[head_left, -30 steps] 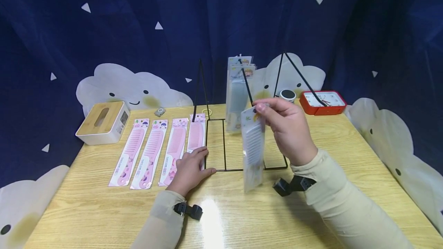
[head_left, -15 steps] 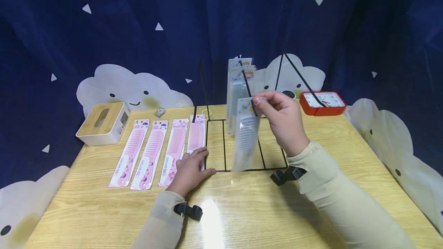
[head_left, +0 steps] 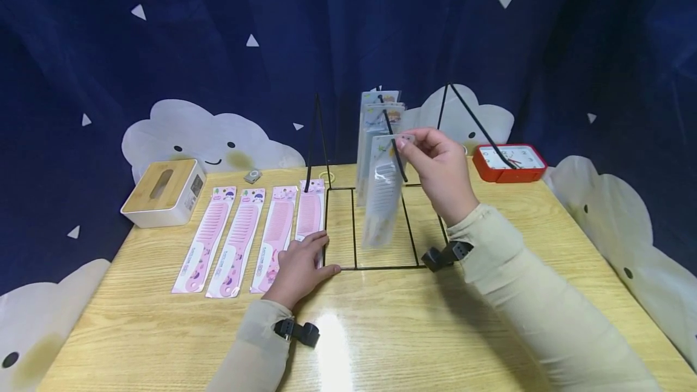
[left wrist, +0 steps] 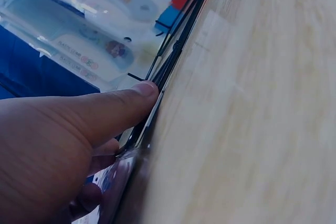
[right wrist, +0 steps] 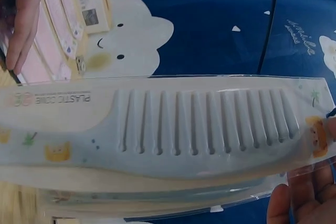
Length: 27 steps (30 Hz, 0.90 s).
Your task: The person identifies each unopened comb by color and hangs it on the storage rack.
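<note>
My right hand point(head_left: 443, 174) pinches the top corner of a pale blue packaged comb point(head_left: 383, 195), its card upright and slightly tilted. A black rod point(head_left: 402, 168) of the wire rack point(head_left: 381, 268) passes by the card's top; whether it runs through the hole is unclear. Close up in the right wrist view, the wide-toothed comb point(right wrist: 210, 124) fills the middle. Behind it, several similar packaged combs point(head_left: 373, 141) hang on the rack. My left hand point(head_left: 299, 268) rests at the rack's left front corner, thumb on the front bar, fingers over a pink packaged comb point(head_left: 309, 213).
More pink packaged combs point(head_left: 239, 241) lie in a row on the left of the wooden table point(head_left: 381, 343). A tissue box point(head_left: 163, 192) stands at the back left, with a small grey clip-like object point(head_left: 253, 176) nearby. A red clock point(head_left: 509, 163) sits back right, behind a rack rod.
My right hand has carried the pale blue comb up, away from me and slightly left, bringing its top to the rod. The left hand has stayed in place.
</note>
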Motion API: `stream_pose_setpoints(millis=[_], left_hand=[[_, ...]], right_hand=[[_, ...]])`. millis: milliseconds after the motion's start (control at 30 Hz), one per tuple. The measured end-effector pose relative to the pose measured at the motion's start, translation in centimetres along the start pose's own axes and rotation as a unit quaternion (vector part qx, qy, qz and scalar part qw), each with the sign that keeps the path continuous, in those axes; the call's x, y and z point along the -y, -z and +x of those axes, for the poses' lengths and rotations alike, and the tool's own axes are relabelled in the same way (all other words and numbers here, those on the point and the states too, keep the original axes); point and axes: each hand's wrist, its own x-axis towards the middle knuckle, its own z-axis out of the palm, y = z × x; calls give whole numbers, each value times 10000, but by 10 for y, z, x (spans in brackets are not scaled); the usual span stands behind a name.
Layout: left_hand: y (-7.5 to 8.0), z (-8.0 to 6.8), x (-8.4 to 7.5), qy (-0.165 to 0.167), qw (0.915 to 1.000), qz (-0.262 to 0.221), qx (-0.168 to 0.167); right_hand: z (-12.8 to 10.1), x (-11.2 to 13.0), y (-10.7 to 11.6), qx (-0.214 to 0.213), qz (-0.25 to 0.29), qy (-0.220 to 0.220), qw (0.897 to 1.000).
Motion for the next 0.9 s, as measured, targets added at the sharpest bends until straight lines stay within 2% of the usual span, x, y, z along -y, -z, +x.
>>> stream_pose_setpoints(millis=[167, 467, 900], left_hand=[[-1, 0, 1, 15, 10000, 60, 8], [-2, 1, 2, -17, 10000, 62, 2], [-2, 1, 2, -25, 10000, 0, -24]], right_hand=[[8, -6, -2, -72, -27, -44, 10000], [22, -15, -3, -245, -515, -313, 9979], [33, -19, -5, -311, -632, -348, 9969]])
